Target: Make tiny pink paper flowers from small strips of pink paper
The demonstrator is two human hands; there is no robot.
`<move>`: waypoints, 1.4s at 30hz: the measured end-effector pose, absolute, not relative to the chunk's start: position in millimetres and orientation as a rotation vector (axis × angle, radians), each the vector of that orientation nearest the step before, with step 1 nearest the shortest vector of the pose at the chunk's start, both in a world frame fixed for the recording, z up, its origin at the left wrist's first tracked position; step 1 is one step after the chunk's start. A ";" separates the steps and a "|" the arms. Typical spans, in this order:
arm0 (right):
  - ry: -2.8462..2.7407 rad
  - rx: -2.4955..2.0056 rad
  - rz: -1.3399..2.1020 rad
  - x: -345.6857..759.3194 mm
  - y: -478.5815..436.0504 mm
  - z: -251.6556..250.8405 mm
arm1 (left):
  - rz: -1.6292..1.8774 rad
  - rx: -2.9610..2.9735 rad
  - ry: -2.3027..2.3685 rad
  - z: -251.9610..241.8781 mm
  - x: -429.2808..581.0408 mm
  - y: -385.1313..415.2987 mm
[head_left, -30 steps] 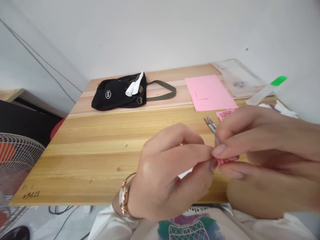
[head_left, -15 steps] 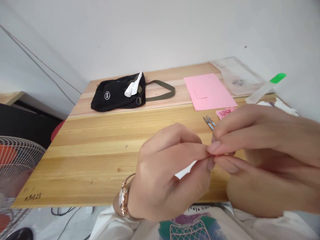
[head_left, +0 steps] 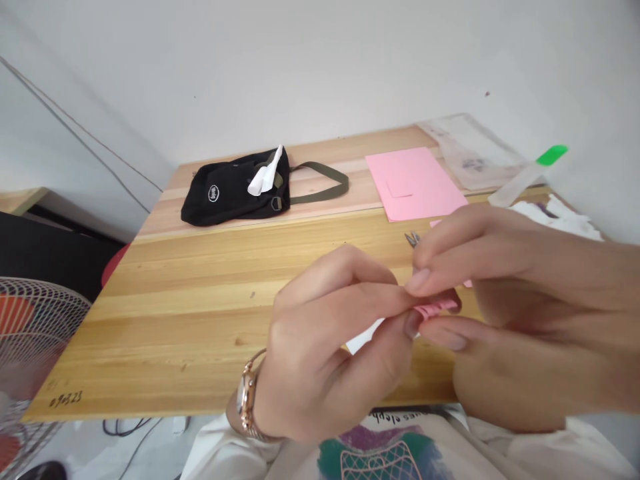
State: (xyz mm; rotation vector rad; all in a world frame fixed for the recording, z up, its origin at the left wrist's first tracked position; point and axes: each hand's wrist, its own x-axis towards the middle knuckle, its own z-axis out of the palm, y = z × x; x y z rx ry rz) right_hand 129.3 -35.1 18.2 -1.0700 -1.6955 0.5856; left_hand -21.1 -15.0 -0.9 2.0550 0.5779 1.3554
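Note:
A small, ridged pink paper piece (head_left: 434,307) shows between my fingertips above the table. My left hand (head_left: 340,340) pinches its left end between thumb and forefinger, and a watch circles that wrist. Around the right part of the piece, the thumb and fingers of my right hand (head_left: 515,300) are bent close; part of it is hidden by them. Below my left hand a white piece (head_left: 364,339) shows through the gap by the thumb. Just beyond my right fingers lie the tips of small snips (head_left: 413,239), their handles covered.
On the wooden table (head_left: 210,287), a black bag (head_left: 235,190) lies at the back left. A pink sheet (head_left: 417,183), a clear sleeve (head_left: 470,150) and white scraps (head_left: 560,217) are at the back right. A green-tipped stick (head_left: 530,175) slants there. A fan (head_left: 40,333) stands left.
My right fingers have parted a little, so the pink piece shows more. My right hand has shifted left and now covers more of the snips and of the small pink pieces behind.

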 end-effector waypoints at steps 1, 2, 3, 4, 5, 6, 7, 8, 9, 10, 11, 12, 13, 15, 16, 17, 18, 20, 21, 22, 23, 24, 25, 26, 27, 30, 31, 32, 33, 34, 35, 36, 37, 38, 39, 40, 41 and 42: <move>-1.679 -1.075 0.587 129.0 -35.6 18.0 | 1.360 2.056 0.569 -1.0 -21.3 -15.2; -1.668 -1.073 0.594 128.8 -36.1 17.7 | 1.362 2.059 0.569 -1.0 -21.4 -15.4; -1.661 -1.066 0.601 128.8 -36.7 17.2 | 1.359 2.066 0.578 -1.0 -21.6 -15.6; -1.660 -1.055 0.603 129.0 -37.2 16.8 | 1.351 2.072 0.590 -0.8 -21.7 -15.6; -1.663 -1.044 0.596 129.2 -37.7 16.4 | 1.339 2.080 0.602 -0.5 -21.9 -15.5; -1.669 -1.033 0.582 129.5 -37.9 16.0 | 1.327 2.090 0.608 -0.2 -22.0 -15.3; -1.674 -1.028 0.566 129.7 -37.9 15.7 | 1.317 2.099 0.608 0.1 -22.2 -14.9; -1.678 -1.023 0.550 129.8 -37.7 15.5 | 1.315 2.105 0.596 0.4 -22.3 -14.5; -1.680 -1.020 0.542 129.8 -37.4 15.5 | 1.319 2.108 0.586 0.6 -22.4 -14.1; -1.682 -1.016 0.541 129.7 -36.9 15.6 | 1.322 2.108 0.580 0.8 -22.6 -13.8; -1.681 -1.014 0.544 129.3 -36.3 15.9 | 1.331 2.105 0.572 0.9 -22.7 -13.7; -1.679 -1.015 0.551 128.9 -35.7 16.4 | 1.339 2.096 0.561 1.0 -22.9 -13.6; -1.673 -1.017 0.559 128.3 -35.2 17.0 | 1.342 2.090 0.555 1.1 -23.0 -13.6; -1.655 -1.020 0.583 126.9 -34.5 18.3 | 1.330 2.086 0.559 1.3 -23.0 -13.8; -1.642 -1.020 0.598 126.3 -34.4 18.8 | 1.324 2.084 0.560 1.4 -22.9 -13.9; -1.629 -1.018 0.615 125.8 -34.4 19.1 | 1.319 2.083 0.562 1.5 -22.7 -13.9; -1.617 -1.013 0.635 125.4 -34.6 19.1 | 1.317 2.082 0.564 1.5 -22.5 -13.8; -1.591 -0.999 0.680 125.0 -35.2 18.1 | 1.329 2.076 0.553 1.3 -21.8 -13.7; -1.577 -0.991 0.706 125.0 -35.7 17.3 | 1.337 2.075 0.552 1.2 -21.5 -13.7; -1.564 -0.986 0.734 125.1 -36.0 16.4 | 1.339 2.073 0.557 1.0 -21.3 -13.7; -1.549 -0.982 0.760 125.2 -36.4 15.4 | 1.343 2.072 0.564 0.9 -21.2 -13.7; -1.537 -0.980 0.786 125.5 -36.6 14.5 | 1.349 2.069 0.573 0.8 -21.2 -13.8; -1.527 -0.977 0.811 125.9 -36.7 13.8 | 1.353 2.069 0.581 0.6 -21.2 -13.9; -1.522 -0.973 0.835 126.5 -36.7 13.2 | 1.353 2.071 0.586 0.5 -21.3 -14.0; -1.521 -0.968 0.859 127.2 -36.5 12.7 | 1.352 2.077 0.585 0.4 -21.3 -14.1; -1.538 -0.955 0.932 130.3 -36.0 12.2 | 1.349 2.098 0.595 0.1 -21.3 -14.6; -1.544 -0.955 0.951 131.3 -35.8 12.2 | 1.352 2.099 0.600 -0.1 -21.2 -14.8; -1.548 -0.954 0.965 132.2 -35.7 12.3 | 1.356 2.094 0.610 -0.3 -21.1 -15.0; -1.551 -0.952 0.973 132.7 -35.6 12.5 | 1.358 2.087 0.619 -0.4 -20.9 -15.3; -1.553 -0.949 0.973 132.9 -35.6 12.7 | 1.359 2.079 0.626 -0.6 -20.8 -15.6; -1.553 -0.946 0.966 132.7 -35.6 12.9 | 1.361 2.073 0.628 -0.7 -20.7 -15.9; -1.552 -0.945 0.951 132.1 -35.6 13.0 | 1.358 2.070 0.633 -0.8 -20.6 -16.2; -1.549 -0.948 0.928 131.2 -35.7 13.1 | 1.358 2.070 0.636 -1.0 -20.6 -16.4; -1.545 -0.954 0.899 130.2 -35.6 13.1 | 1.359 2.072 0.638 -1.1 -20.7 -16.6; -1.542 -0.963 0.868 129.1 -35.6 12.9 | 1.360 2.075 0.639 -1.3 -20.8 -16.6; -1.540 -0.972 0.840 128.1 -35.6 12.7 | 1.362 2.077 0.640 -1.4 -20.9 -16.6; -1.538 -0.980 0.819 127.2 -35.5 12.4 | 1.363 2.079 0.641 -1.6 -21.1 -16.5; -1.536 -0.986 0.808 126.6 -35.5 12.1 | 1.366 2.080 0.636 -1.7 -21.2 -16.3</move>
